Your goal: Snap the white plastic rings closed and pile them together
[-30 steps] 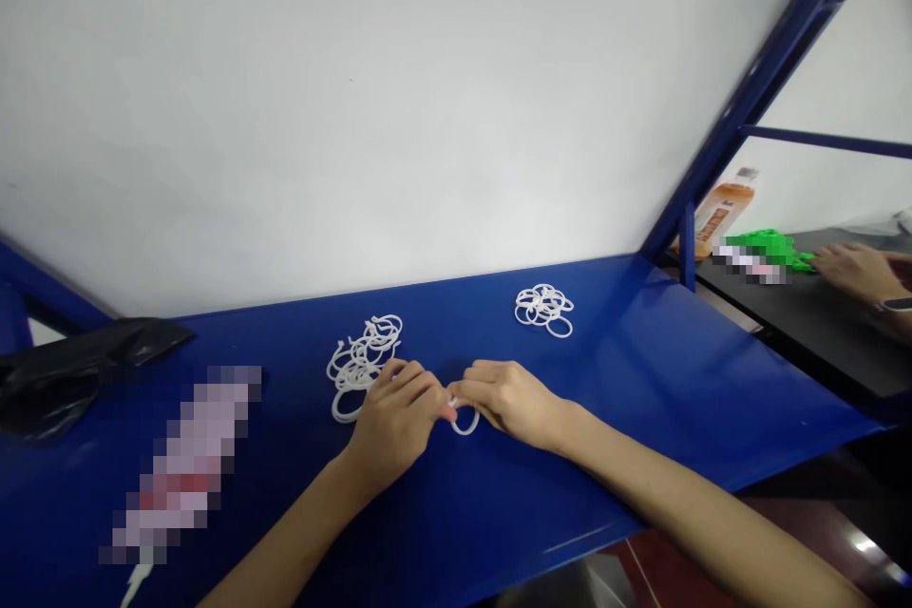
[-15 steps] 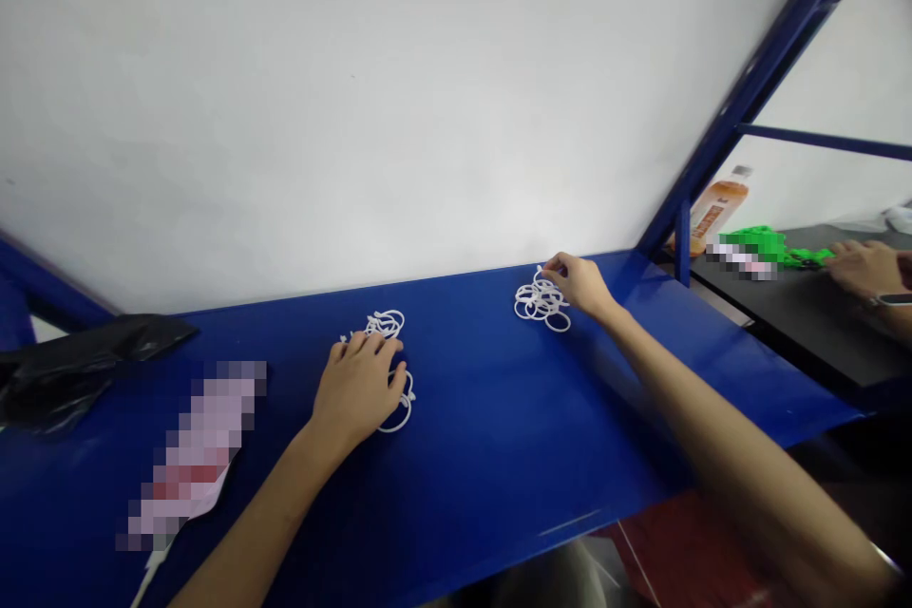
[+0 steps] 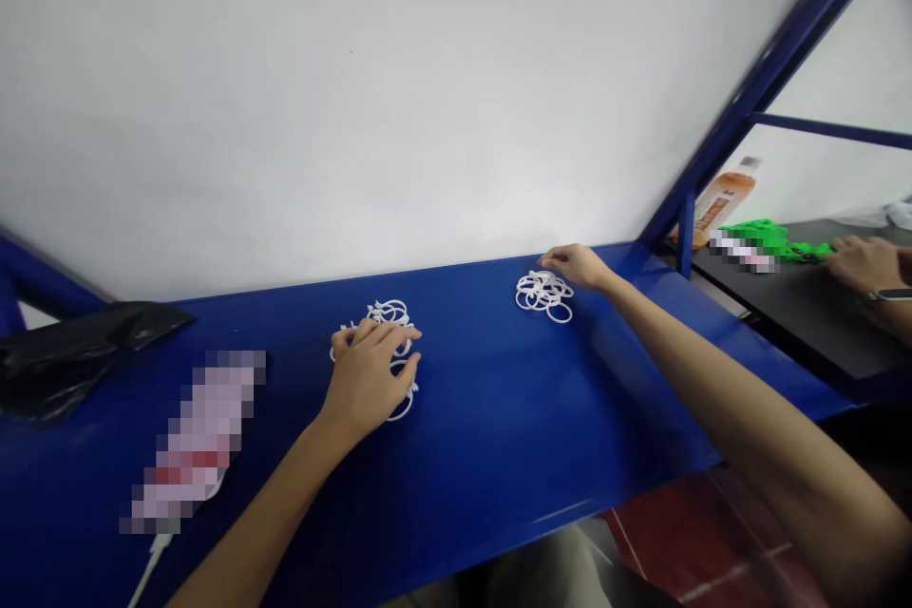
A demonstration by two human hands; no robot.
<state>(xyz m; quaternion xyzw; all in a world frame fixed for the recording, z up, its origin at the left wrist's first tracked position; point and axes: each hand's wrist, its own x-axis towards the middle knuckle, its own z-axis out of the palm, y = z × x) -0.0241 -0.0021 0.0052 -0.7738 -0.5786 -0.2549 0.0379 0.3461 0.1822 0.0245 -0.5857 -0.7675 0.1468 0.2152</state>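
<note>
Two heaps of white plastic loops lie on the blue shelf. My left hand rests palm down on the left heap, fingers spread over the loops. My right hand reaches to the far edge of the right heap. Its fingers are loosely stretched just behind the loops, and nothing shows in them.
A black plastic bag lies at the left end. A blurred flat packet with a white cable lies front left. Past the blue upright, another person's hand works at green parts by an orange bottle.
A second ago both hands held one loop together at the middle. Since then my right hand carried it to the right heap and let go; my left hand went onto the left heap.
</note>
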